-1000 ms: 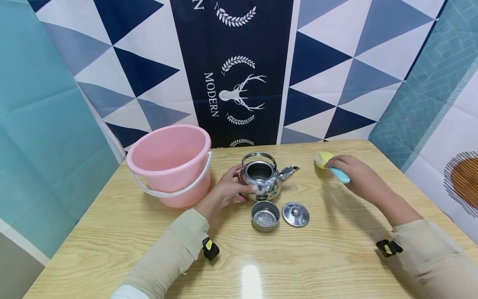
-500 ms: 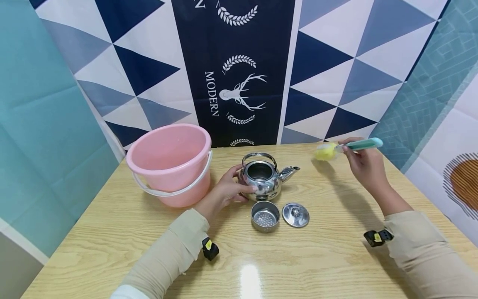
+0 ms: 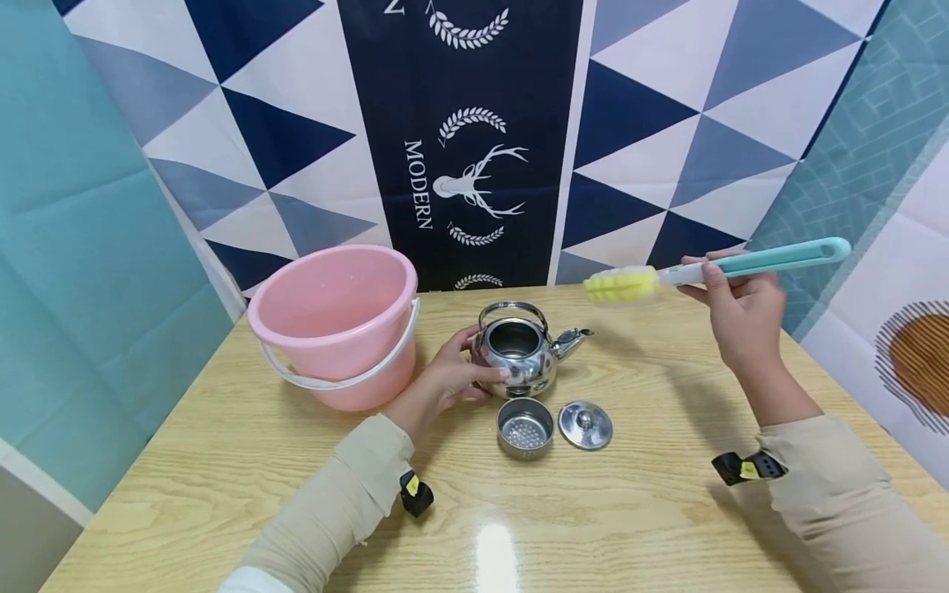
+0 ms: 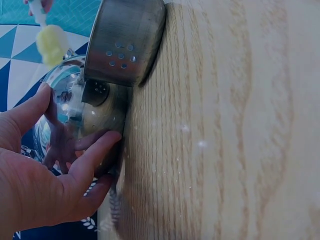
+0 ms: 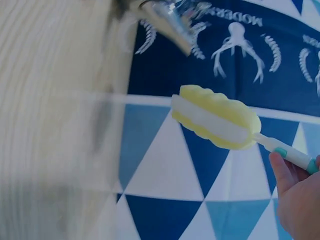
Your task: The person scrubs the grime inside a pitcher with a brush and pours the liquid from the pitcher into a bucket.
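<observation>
My left hand [image 3: 454, 372] holds the side of a shiny steel teapot [image 3: 535, 371], which stands uncovered on the table with its spout to the right. In the left wrist view, thumb and fingers spread round its rounded body [image 4: 67, 107]. Raised over the table's right side, my right hand [image 3: 745, 317] grips a sponge bottle brush by its turquoise and white handle [image 3: 778, 259]. The brush's yellow and white sponge head [image 5: 215, 117] points left, toward the teapot, apart from it. In front of the teapot sit a perforated steel strainer [image 3: 525, 428] and a round lid [image 3: 586, 425].
A pink bucket [image 3: 371, 366] with a white handle stands left of the teapot, close to my left forearm. The wooden table [image 3: 593, 511] ends at a patterned backdrop [image 3: 630, 165] behind, with more sheets along both sides.
The brush has risen from near the table and swung level, its sponge head now further left. My right hand has changed its hold on the handle. Left hand and teapot stay put.
</observation>
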Action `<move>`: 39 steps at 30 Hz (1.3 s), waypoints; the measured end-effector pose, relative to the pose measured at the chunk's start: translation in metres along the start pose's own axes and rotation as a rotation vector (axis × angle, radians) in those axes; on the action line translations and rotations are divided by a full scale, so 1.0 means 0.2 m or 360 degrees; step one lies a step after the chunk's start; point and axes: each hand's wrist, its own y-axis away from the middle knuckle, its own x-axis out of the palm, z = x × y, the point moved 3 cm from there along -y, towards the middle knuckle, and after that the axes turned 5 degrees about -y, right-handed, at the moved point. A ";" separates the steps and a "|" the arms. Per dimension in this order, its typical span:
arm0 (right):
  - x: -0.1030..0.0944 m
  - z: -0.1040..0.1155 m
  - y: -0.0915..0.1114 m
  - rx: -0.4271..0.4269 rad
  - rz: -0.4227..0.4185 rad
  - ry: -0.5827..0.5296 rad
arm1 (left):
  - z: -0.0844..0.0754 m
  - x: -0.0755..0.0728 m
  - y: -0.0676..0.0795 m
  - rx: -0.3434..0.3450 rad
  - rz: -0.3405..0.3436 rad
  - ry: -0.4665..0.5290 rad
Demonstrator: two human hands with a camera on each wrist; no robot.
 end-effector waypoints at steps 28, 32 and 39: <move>0.49 0.14 -0.01 0.0257 0.0427 0.0129 | -0.01 -0.01 0.00 -0.0012 0.0013 -0.0017; 0.59 0.11 -0.01 0.0237 0.0595 0.0472 | -0.01 -0.01 0.00 -0.0011 0.0010 -0.0010; 0.72 0.06 0.01 0.0123 0.0876 0.0813 | -0.01 -0.01 0.00 -0.0012 0.0011 0.0009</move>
